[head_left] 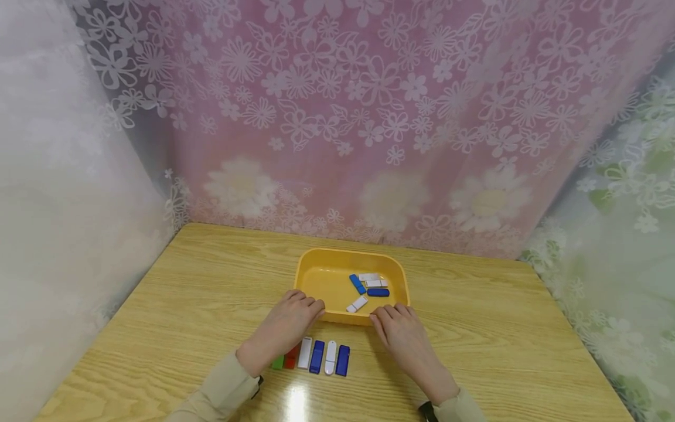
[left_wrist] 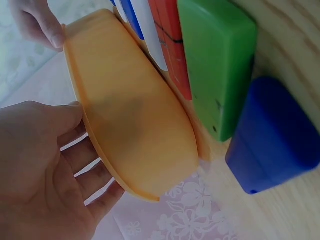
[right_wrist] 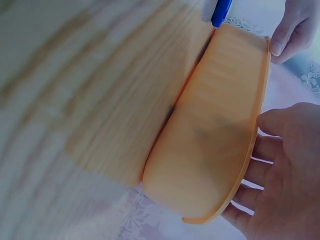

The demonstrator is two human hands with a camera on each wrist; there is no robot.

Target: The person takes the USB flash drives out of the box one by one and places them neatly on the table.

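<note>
Fingers of the left hand [head_left: 287, 321] and right hand [head_left: 405, 334] are pinching the near rim of a yellow tray [head_left: 327, 284], which is extending just beyond them. White and blue USB sticks [head_left: 378, 292] are lying inside, past the fingertips, while a coloured stick row [head_left: 330, 358] is resting nearer the person.

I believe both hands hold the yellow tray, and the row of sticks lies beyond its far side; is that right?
Not quite: the head view shows the row of sticks on the near side of the tray. The left hand and right hand do hold the tray.
</note>
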